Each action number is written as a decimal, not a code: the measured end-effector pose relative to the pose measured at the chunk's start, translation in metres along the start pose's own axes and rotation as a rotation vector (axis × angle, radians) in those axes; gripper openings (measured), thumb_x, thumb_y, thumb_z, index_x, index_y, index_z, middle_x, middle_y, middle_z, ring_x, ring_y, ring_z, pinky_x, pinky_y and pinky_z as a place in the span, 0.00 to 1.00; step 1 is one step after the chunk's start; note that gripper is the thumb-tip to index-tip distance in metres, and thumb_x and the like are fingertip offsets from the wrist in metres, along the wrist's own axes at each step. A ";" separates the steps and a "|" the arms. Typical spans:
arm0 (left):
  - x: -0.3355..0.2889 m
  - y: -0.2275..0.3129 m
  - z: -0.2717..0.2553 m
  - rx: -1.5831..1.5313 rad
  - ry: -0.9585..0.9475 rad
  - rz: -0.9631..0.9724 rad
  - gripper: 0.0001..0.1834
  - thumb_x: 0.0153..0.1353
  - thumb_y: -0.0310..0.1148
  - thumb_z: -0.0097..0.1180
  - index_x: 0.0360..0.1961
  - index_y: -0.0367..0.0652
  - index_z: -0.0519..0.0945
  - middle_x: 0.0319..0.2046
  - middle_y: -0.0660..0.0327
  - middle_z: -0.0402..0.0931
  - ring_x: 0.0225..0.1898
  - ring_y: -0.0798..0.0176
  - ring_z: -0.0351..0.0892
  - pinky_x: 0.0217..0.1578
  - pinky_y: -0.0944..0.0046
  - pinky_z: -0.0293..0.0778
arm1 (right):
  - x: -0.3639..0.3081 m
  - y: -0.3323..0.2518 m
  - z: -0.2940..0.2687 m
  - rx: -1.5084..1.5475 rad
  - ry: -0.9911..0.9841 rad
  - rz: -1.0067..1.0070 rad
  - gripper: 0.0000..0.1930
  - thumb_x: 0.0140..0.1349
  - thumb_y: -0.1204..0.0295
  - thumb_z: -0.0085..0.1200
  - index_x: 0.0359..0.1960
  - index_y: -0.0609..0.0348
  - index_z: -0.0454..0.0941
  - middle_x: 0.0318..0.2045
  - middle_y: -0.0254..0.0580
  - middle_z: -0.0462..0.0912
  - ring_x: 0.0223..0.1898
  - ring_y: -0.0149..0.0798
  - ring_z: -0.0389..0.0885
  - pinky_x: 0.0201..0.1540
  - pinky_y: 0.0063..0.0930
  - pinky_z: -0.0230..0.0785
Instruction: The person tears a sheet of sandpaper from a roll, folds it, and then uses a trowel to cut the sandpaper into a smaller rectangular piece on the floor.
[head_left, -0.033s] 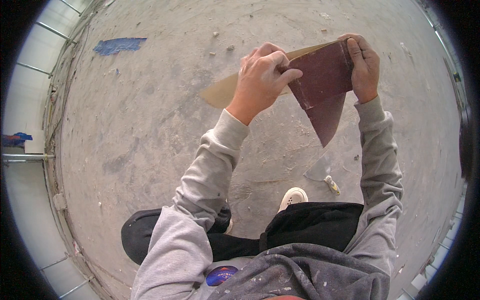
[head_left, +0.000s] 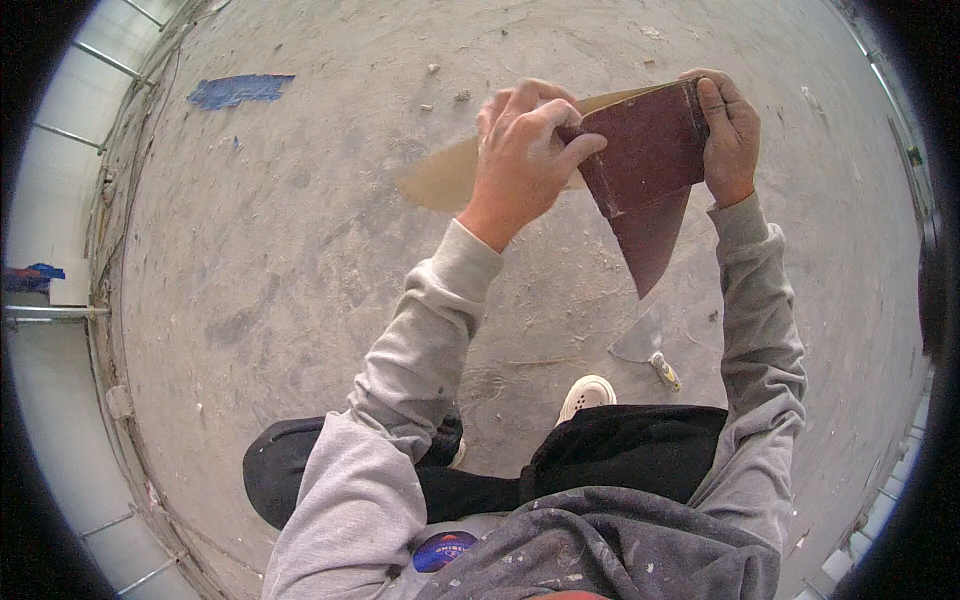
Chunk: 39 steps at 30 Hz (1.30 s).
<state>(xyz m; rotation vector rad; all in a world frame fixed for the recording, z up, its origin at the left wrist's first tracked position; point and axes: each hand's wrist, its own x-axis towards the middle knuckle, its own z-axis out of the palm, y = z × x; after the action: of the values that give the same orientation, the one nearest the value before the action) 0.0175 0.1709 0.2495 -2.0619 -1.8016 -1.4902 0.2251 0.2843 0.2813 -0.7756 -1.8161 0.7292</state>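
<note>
A folded sheet of sandpaper (head_left: 645, 145), dark maroon on its grit side and tan on its backing, is stretched between my hands above the floor. My left hand (head_left: 530, 150) grips its left part, thumb over the maroon face, the other fingers bent and slightly blurred. At the right end my right hand (head_left: 730, 130) pinches the edge, thumb in front and fingers behind. A pointed maroon flap hangs below the fold, and a tan tongue sticks out left behind my left wrist. What lies behind the sheet is hidden.
On the dusty concrete floor (head_left: 300, 250) a putty knife (head_left: 660, 365) lies beyond my right knee. Blue torn material (head_left: 240, 92) lies at the far left, with small crumbs of debris scattered about. Metal bars (head_left: 55, 313) and pale panels line the left side.
My left hand's fingers have shifted and loosened slightly. The hanging flap's tip has swung a little left; my right hand stays nearly in place.
</note>
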 end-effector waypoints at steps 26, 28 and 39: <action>0.008 0.102 0.021 -0.409 0.083 0.325 0.20 0.57 0.41 0.61 0.48 0.46 0.75 0.44 0.54 0.74 0.57 0.45 0.64 0.58 0.52 0.62 | -0.059 -0.021 0.033 0.766 0.105 0.536 0.12 0.71 0.66 0.46 0.40 0.62 0.78 0.33 0.38 0.82 0.31 0.28 0.80 0.34 0.20 0.75; 0.013 0.106 0.020 -0.416 0.115 0.205 0.21 0.57 0.44 0.60 0.49 0.48 0.75 0.43 0.55 0.74 0.54 0.47 0.68 0.59 0.53 0.60 | -0.065 -0.026 0.034 0.799 0.092 0.560 0.12 0.71 0.66 0.46 0.40 0.62 0.78 0.33 0.38 0.82 0.31 0.28 0.80 0.33 0.20 0.75; 0.012 0.089 0.021 -0.403 0.095 0.344 0.21 0.59 0.49 0.57 0.48 0.48 0.75 0.35 0.59 0.71 0.42 0.53 0.71 0.52 0.51 0.61 | -0.082 -0.040 0.043 0.960 0.027 0.680 0.11 0.70 0.67 0.47 0.41 0.61 0.77 0.33 0.37 0.81 0.30 0.28 0.80 0.32 0.19 0.75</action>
<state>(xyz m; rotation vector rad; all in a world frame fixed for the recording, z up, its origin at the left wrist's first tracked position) 0.0975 0.1621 0.2933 -2.2650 -1.1039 -1.9147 0.2025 0.1902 0.2532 -0.7016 -0.9264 1.8241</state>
